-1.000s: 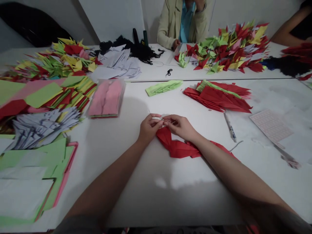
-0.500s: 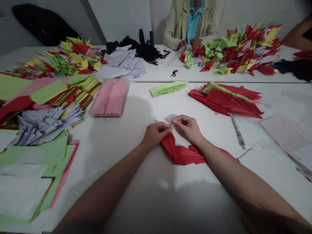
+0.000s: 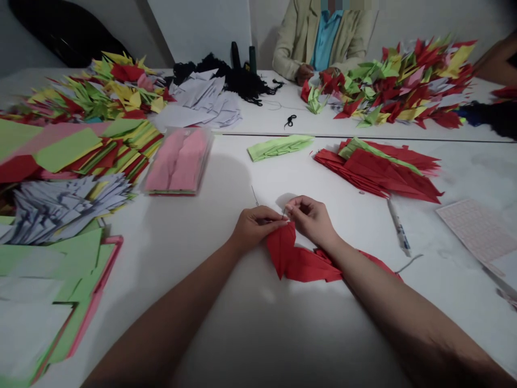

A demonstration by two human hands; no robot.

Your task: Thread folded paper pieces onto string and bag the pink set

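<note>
My left hand (image 3: 256, 229) is closed in a pinch at the top of a red folded paper (image 3: 281, 245). Opposite it, my right hand (image 3: 310, 215) pinches a thin dark strand just above that paper; whether it is thread or wire I cannot tell. Another thin wire-like piece (image 3: 254, 195) sticks up behind my left fingers. More red folded papers (image 3: 311, 264) run in a row to the right on the table, partly hidden under my right forearm. A grey string end (image 3: 410, 262) comes out past them.
Red folded papers (image 3: 404, 175) and a green bundle (image 3: 280, 146) lie ahead. A marker (image 3: 399, 226) and a printed sheet (image 3: 476, 234) are right. Pink papers in plastic (image 3: 177, 161) and stacked sheets (image 3: 52, 269) fill the left. Across sits a person (image 3: 323, 43) near a colourful paper heap (image 3: 404, 86).
The red paper at my left fingertips has turned and now shows a wider, pointed face. Both hands are still pinching close together. The view has shifted slightly.
</note>
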